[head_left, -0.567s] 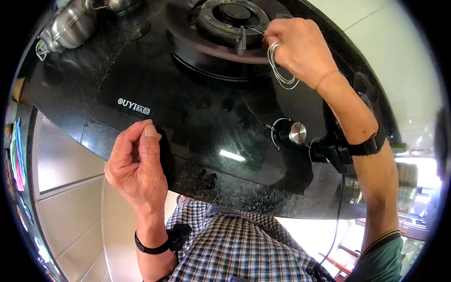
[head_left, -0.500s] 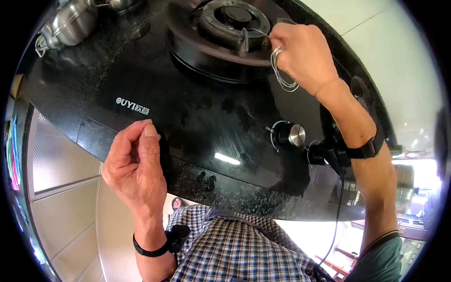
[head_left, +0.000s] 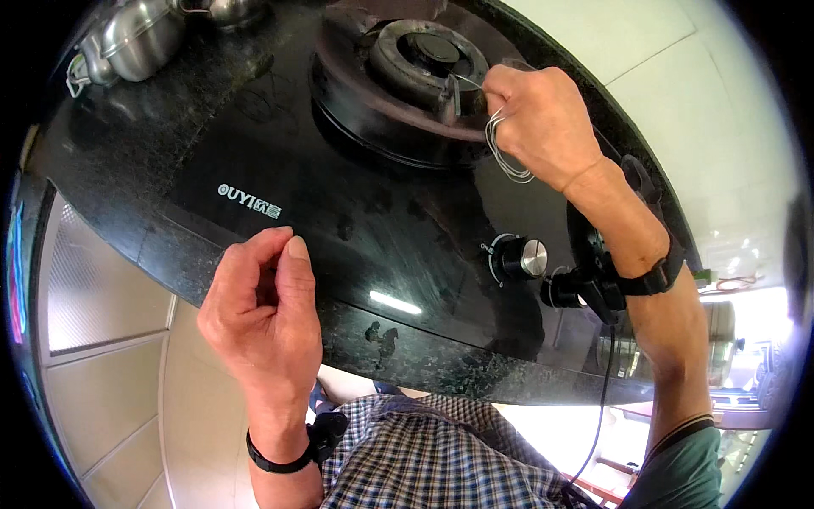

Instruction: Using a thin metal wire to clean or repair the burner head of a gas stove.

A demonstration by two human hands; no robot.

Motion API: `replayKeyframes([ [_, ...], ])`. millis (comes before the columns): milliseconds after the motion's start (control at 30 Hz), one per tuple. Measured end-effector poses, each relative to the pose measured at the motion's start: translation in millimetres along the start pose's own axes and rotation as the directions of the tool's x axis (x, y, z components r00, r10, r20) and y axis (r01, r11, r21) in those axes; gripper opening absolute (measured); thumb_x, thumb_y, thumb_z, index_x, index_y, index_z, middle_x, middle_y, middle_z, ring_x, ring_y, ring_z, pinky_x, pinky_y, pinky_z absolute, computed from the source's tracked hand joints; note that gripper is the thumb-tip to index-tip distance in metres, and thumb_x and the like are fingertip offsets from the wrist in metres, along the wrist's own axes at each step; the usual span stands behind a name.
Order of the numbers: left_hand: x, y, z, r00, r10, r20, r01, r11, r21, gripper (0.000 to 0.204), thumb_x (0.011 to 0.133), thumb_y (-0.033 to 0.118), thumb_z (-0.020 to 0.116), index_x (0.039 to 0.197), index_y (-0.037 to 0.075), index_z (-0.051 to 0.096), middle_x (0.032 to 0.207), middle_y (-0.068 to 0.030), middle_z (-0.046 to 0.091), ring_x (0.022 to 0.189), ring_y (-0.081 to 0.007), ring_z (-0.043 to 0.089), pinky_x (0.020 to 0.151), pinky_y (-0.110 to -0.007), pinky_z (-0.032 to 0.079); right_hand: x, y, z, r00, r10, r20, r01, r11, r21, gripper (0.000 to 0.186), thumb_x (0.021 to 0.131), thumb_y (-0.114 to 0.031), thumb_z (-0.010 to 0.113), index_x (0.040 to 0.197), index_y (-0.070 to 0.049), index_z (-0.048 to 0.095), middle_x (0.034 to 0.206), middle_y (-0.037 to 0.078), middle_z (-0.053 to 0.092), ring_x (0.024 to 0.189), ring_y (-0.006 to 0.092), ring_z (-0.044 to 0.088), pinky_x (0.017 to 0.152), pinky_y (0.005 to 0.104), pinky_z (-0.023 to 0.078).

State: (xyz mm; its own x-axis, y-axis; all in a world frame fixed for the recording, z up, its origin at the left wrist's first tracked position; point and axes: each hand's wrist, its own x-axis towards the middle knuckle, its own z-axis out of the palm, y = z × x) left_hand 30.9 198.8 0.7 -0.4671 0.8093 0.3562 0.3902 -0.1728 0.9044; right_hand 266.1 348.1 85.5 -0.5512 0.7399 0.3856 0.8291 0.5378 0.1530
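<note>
A thin silvery wire [head_left: 510,165] is pinched in my right hand [head_left: 547,127], its loose loops hanging below the fingers. The straight end of the wire reaches left to the gas burner head [head_left: 424,64], near a metal pan support prong [head_left: 449,97]. Where exactly the tip touches is too fine to tell. My left hand [head_left: 267,314] hovers over the front edge of the black stovetop [head_left: 365,229], thumb and forefinger brought together and the other fingers curled. Nothing shows between them.
Stove knobs stand to the right, one with a silver face [head_left: 533,258]; my right forearm passes above the far one. Metal pots [head_left: 144,42] lie at the far left. A black cable [head_left: 604,399] hangs beside my right arm. Pale cabinet doors [head_left: 106,382] are at the left.
The view has shifted slightly, so the stove appears a little lower. My left hand sits slightly further right. My right hand keeps the wire at the burner.
</note>
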Motion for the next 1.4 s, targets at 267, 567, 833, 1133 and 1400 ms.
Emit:
replayKeyframes([
  [267, -0.8, 1.9, 1.0, 1.000, 0.013, -0.006, -0.013, 1.000, 0.008, 0.007, 0.085, 0.002, 0.071, 0.090, -0.001, 0.069, 0.069, -0.0028, 0.062, 0.059, -0.0058, 0.054, 0.053, -0.020, 0.042, 2.3, -2.2, -1.6, 1.000, 0.001, 0.017, -0.001, 1.000, 0.002, 0.005, 0.072, -0.005, 0.062, 0.071, -0.002, 0.065, 0.063, 0.021, 0.061, 0.067, 0.0383, 0.065, 0.067, 0.0459, 0.053],
  [567, 1.3, 4.7, -0.1, 0.999, 0.040, 0.019, -0.041, 0.997, 0.063, 0.006, 0.085, 0.000, 0.071, 0.090, -0.001, 0.069, 0.069, -0.0020, 0.060, 0.057, -0.0052, 0.052, 0.050, -0.020, 0.040, 4.7, -3.1, -2.9, 0.997, 0.029, 0.073, -0.030, 1.000, 0.009, 0.004, 0.071, -0.003, 0.062, 0.070, 0.000, 0.064, 0.062, 0.021, 0.061, 0.066, 0.0377, 0.066, 0.067, 0.0457, 0.053],
  [833, 1.4, 3.0, 1.4, 0.997, 0.072, 0.011, -0.073, 0.995, 0.061, 0.006, 0.085, 0.000, 0.071, 0.091, -0.001, 0.069, 0.070, -0.0021, 0.060, 0.057, -0.0053, 0.053, 0.049, -0.019, 0.040, 2.8, -2.2, -0.8, 0.997, 0.045, 0.063, -0.047, 0.998, 0.031, 0.005, 0.072, -0.003, 0.062, 0.071, 0.000, 0.064, 0.063, 0.021, 0.061, 0.067, 0.0382, 0.065, 0.067, 0.0459, 0.053],
  [1133, 0.8, 2.3, 1.0, 0.997, 0.080, 0.021, -0.081, 0.995, 0.062, 0.007, 0.086, 0.000, 0.071, 0.093, -0.001, 0.069, 0.071, -0.0029, 0.061, 0.058, -0.0052, 0.054, 0.050, -0.019, 0.041, 13.8, 1.3, -1.2, 0.998, 0.002, 0.063, -0.003, 1.000, 0.015, 0.006, 0.069, -0.004, 0.063, 0.071, 0.001, 0.067, 0.066, 0.023, 0.062, 0.068, 0.0396, 0.065, 0.068, 0.0462, 0.053],
  [1400, 0.7, 4.8, 0.9, 0.999, 0.045, 0.021, -0.046, 0.997, 0.068, 0.007, 0.086, 0.001, 0.071, 0.093, -0.001, 0.069, 0.071, -0.0030, 0.060, 0.057, -0.0063, 0.054, 0.051, -0.020, 0.042, 36.8, 2.9, -3.2, 0.989, -0.024, 0.143, 0.029, 0.999, -0.033, 0.011, 0.067, -0.002, 0.062, 0.073, 0.004, 0.068, 0.071, 0.026, 0.064, 0.073, 0.0408, 0.066, 0.074, 0.0466, 0.054],
])
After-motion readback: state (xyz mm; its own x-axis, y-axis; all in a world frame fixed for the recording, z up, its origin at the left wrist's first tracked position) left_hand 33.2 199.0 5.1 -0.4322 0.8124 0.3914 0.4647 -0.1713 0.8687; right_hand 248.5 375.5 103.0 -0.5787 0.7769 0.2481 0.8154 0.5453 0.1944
